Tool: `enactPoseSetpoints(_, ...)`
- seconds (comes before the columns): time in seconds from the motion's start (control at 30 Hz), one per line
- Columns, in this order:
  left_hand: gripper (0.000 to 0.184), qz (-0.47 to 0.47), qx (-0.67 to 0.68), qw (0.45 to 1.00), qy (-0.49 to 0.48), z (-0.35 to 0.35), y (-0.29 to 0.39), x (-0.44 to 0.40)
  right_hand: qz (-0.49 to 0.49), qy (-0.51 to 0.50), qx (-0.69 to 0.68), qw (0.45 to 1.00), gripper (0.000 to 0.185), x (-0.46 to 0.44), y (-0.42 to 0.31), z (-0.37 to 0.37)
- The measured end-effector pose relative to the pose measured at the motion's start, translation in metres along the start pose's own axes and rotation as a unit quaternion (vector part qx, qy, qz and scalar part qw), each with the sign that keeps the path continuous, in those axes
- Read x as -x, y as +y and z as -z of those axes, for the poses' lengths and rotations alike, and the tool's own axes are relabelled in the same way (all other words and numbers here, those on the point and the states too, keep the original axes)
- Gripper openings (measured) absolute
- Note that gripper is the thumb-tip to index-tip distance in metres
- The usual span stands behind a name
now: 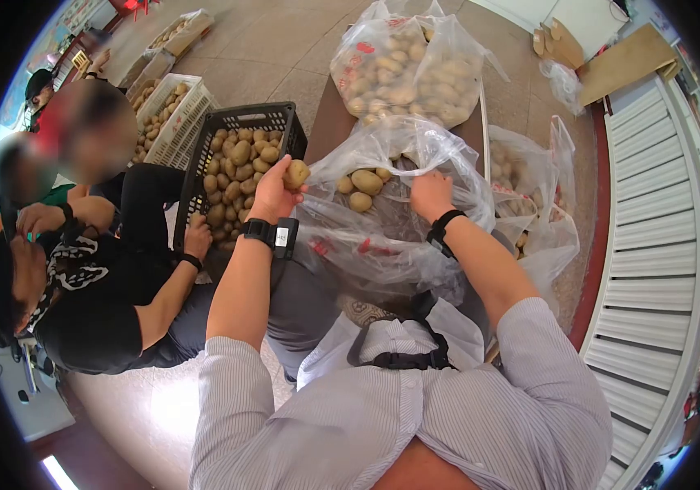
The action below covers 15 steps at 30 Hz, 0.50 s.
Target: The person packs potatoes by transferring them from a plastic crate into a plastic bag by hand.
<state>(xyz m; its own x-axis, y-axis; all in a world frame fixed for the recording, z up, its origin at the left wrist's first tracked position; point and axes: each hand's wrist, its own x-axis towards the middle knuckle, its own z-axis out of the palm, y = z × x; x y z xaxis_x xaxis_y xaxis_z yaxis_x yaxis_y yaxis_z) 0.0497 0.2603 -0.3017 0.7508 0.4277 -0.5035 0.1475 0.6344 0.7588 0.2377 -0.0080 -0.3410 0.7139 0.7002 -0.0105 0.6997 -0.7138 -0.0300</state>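
Brightly lit; washed out to white on the floor (174, 400) at lower left; bowed toward black, blue-fringed edges; blurred over heads (93, 131) at left.

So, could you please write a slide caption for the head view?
Left hand holds a potato near a black crate; right hand grips a clear plastic bag.

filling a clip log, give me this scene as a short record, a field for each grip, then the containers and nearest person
left grip: holds one potato
right grip: closed at the edge of an open clear bag
bag contents: several potatoes
black crate: many potatoes inside
white crate: more potatoes, beyond the black crate
farther bag: filled with potatoes
nearest person: black shirt, beside black crate
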Motion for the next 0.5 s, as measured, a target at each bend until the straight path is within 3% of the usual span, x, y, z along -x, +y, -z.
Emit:
enactPoseSetpoints(0.1,0.031,-0.009,0.045,0.997,0.056,0.007,0.005,-0.005,0.012,-0.016,0.013,1.0,0.02,-0.003,0.007,-0.012)
enactPoseSetpoints(0.17,0.029,-0.018,0.071,0.991,0.109,0.019,0.002,-0.016,-0.025,-0.006,-0.087,0.996,0.022,-0.004,0.006,-0.027)
enactPoseSetpoints(0.5,0.03,-0.037,0.15,0.961,0.23,0.084,-0.007,-0.046,-0.047,-0.04,-0.071,0.996,0.031,-0.011,0.024,-0.033)
